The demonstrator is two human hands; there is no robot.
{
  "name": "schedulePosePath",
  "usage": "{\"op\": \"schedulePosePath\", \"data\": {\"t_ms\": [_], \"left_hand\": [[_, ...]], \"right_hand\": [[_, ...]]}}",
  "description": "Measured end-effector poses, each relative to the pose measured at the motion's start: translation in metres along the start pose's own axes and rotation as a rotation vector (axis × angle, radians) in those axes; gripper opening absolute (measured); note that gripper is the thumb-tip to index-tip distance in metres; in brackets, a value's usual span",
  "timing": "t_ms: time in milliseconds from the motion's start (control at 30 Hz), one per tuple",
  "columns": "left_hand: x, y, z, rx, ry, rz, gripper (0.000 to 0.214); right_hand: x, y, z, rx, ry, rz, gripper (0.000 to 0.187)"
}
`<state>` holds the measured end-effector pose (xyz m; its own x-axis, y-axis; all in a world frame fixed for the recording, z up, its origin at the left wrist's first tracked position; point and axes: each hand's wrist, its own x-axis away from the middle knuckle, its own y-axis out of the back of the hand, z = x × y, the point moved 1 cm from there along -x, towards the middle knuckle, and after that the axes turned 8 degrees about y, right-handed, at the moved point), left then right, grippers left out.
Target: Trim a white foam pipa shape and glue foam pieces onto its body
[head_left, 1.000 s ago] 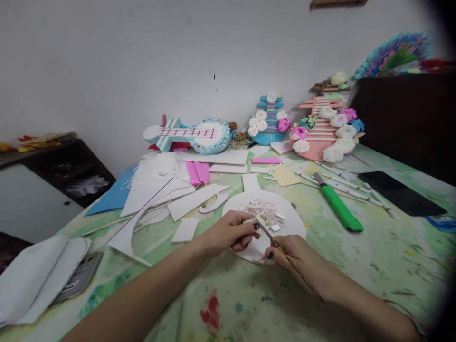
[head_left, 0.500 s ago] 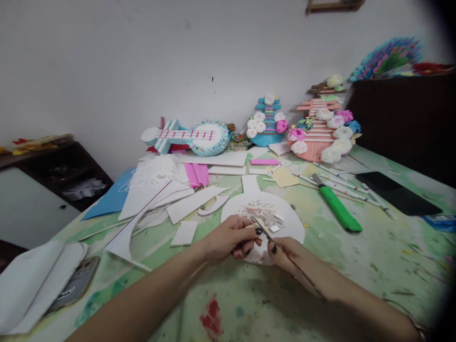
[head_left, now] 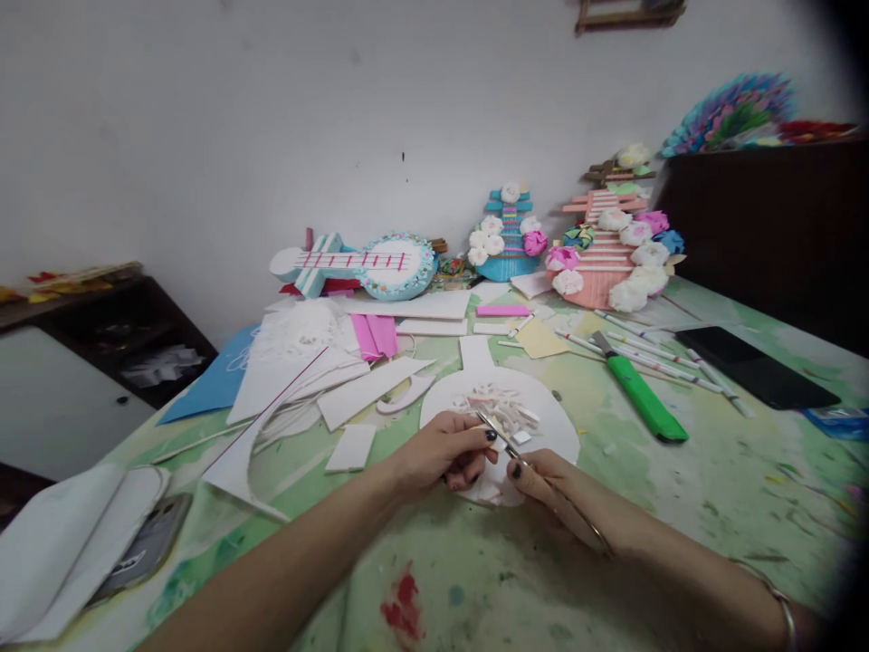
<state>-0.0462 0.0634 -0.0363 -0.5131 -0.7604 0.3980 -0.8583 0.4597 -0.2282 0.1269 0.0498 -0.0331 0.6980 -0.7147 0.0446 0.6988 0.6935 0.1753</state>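
My right hand is closed around metal scissors, whose blades point up and left to my left fingertips. My left hand pinches thumb against fingers at the blade tips; what it holds is too small and covered to make out. Both hands are over a white round board with a short neck. A heap of small white and pinkish cut bits lies on it, just beyond my fingers.
White offcuts and a curved white sheet lie left. To the right are a green box cutter, rolled paper sticks and a black phone. Decorated model instruments stand along the wall. A grey phone sits front left.
The scissors' handle bows out more beside my right palm, and my right hand has shifted slightly left. My left hand stays nearly in place. The view has moved slightly.
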Motion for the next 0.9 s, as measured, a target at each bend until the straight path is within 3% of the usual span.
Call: {"op": "schedulePosePath", "data": {"t_ms": [200,433,533,700,800,900], "left_hand": [[-0.004,0.005,0.004,0.020,-0.002,0.039,0.028],[-0.004,0.009,0.004,-0.028,-0.065,0.010,0.029],[-0.006,0.011,0.003,-0.008,-0.133,-0.057,0.029],[-0.007,0.011,-0.001,0.144,-0.237,-0.140,0.028],[-0.005,0.005,-0.003,0.211,-0.265,-0.167,0.024],[-0.004,-0.002,-0.002,0.235,-0.304,-0.226,0.025]], "right_hand": [[0.003,-0.001,-0.007,-0.074,-0.171,0.014,0.055],[0.002,0.005,-0.019,-0.599,-0.435,0.039,0.045],[-0.001,0.007,-0.019,-0.698,-0.428,0.019,0.043],[-0.006,0.005,-0.014,-0.726,-0.395,0.027,0.055],[-0.011,0.004,-0.019,-0.651,-0.378,0.024,0.060],[-0.013,0.003,-0.026,-0.456,-0.242,0.006,0.060]]}}
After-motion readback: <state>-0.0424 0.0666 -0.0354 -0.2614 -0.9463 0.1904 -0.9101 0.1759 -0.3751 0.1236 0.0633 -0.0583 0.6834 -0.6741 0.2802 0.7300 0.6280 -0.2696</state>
